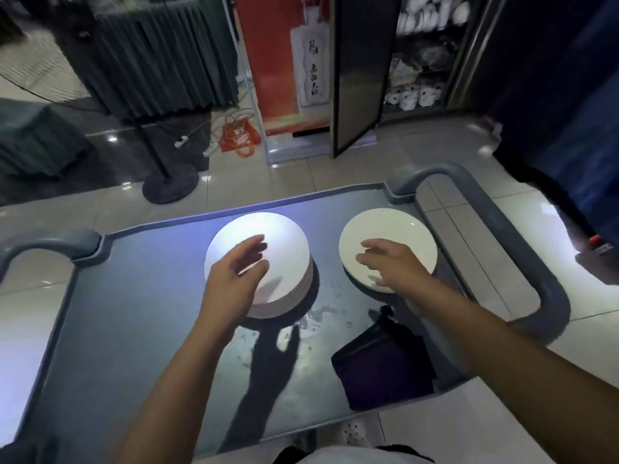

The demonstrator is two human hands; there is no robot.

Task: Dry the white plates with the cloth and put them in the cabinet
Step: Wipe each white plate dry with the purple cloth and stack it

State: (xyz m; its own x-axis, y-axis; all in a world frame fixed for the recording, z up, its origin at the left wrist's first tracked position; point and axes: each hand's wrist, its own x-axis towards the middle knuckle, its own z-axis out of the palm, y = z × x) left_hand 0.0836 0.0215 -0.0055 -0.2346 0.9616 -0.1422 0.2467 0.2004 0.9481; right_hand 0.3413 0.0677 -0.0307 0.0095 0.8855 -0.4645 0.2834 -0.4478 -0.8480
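One grey cart (140,329) across the lower frame, flat top wet with scattered droplets near the middle, two looped handles, one at each end. One cabinet (425,55) beyond the cart at upper right, one dark door (356,72) swung open, shelves crowded with white crockery too blurred to count. One red banner (278,61) with a white bottle shape just left of the door. One fan stand with round black base (170,185) on the tiled floor at left; one orange bag (239,137) on the floor behind it, among cables.

Two stacks of white plates on the cart top, side by side and apart. Left stack (284,236) tall, many plates, number impossible to tell, brightly lit. Right stack (388,229) low, only a few plates, exact count unclear.

One dark cloth (382,370) folded flat on the cart top, near the front edge, just in front of the right stack, held by neither hand.

Two bare hands. Left hand (234,272) over the near left part of the tall stack, fingers straight and slightly spread, gripping nothing; touching the top plate or just above it, hard to say. Right hand (395,262) over the near part of the low stack, fingers loosely spread and a little bent, gripping nothing; contact likewise uncertain.
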